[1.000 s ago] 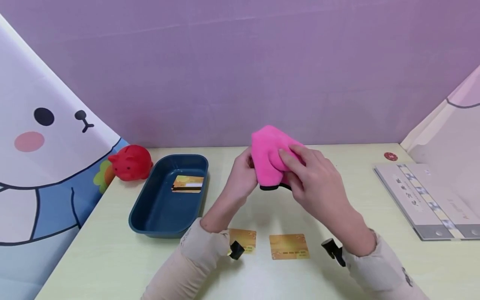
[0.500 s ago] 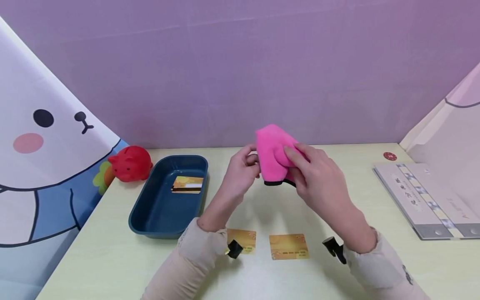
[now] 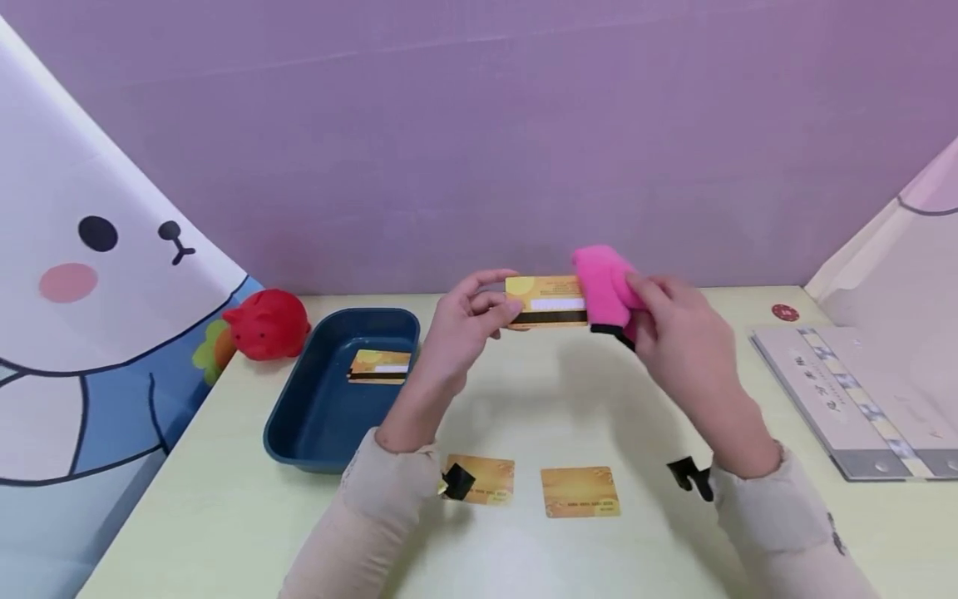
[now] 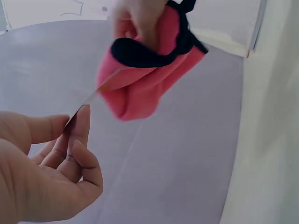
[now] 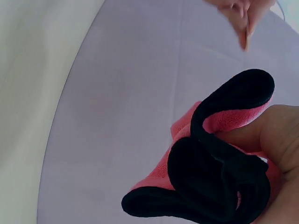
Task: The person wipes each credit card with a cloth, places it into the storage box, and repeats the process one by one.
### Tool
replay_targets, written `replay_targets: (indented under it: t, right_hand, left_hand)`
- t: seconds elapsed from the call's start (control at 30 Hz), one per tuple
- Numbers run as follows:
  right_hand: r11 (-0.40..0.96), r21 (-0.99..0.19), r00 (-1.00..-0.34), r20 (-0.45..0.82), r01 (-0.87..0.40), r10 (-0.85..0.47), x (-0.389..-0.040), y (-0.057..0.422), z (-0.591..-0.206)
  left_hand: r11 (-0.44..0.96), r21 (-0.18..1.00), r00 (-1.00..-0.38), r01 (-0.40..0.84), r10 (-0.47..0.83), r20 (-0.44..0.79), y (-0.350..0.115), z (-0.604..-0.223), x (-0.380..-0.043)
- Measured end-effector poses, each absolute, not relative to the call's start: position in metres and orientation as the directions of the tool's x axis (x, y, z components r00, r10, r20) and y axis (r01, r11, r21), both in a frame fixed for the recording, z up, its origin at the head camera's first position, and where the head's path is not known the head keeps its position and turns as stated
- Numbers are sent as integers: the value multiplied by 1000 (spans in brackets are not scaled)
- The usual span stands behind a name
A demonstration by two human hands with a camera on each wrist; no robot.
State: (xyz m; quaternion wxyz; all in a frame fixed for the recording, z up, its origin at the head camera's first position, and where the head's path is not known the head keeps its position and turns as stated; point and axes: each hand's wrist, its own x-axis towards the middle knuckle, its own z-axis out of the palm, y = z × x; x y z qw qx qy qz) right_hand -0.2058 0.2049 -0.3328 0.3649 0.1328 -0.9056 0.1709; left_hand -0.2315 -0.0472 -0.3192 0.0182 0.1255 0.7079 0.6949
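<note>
In the head view, centre frame above the table (image 3: 224, 516), your left hand (image 3: 467, 320) is pinching the gold card's (image 3: 542, 301) left end, its long axis running left to right, while your right hand (image 3: 674, 333) is gripping the pink cloth (image 3: 602, 287) folded over its right end

In the left wrist view, your fingers (image 4: 79, 135) are pinching the card's edge, the cloth lying to the upper right

In the right wrist view, your fingers are curling round the black-edged cloth at lower right
</note>
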Motion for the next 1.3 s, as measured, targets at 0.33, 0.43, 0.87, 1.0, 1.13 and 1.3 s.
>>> replay_targets:
  t: [0.33,0.43,0.87,1.0,1.13,1.3]
  right_hand:
    - [906,-294,-742,669,-305,-33,-204,220,-327]
    - [903,-291,-722,691,-317,-31,-201,222,-324]
    - [881,-330,-746,665,-340,-39,-194,218,-318]
    - [876,-349,-759,651,-332,-28,-193,216,-320]
    - [876,-346,-756,654,-336,-31,-191,214,-321]
    - [881,-322,-728,685,-347,-37,-189,215,-315]
  left_hand:
    - [229,965,-985,126,145,94,-116,-291,-237]
    - [384,920,-994,75,102,38,-152,-284,-248]
    - [749,633,-972,-197,-67,-224,-236,-329,-273]
    - [821,539,-964,-191,-53,-260,-227,-336,-278]
    - [931,349,-970,-110,-23,-243,-216,-322,-270]
    - [952,269,-971,145,189,-146,-170,-297,-237]
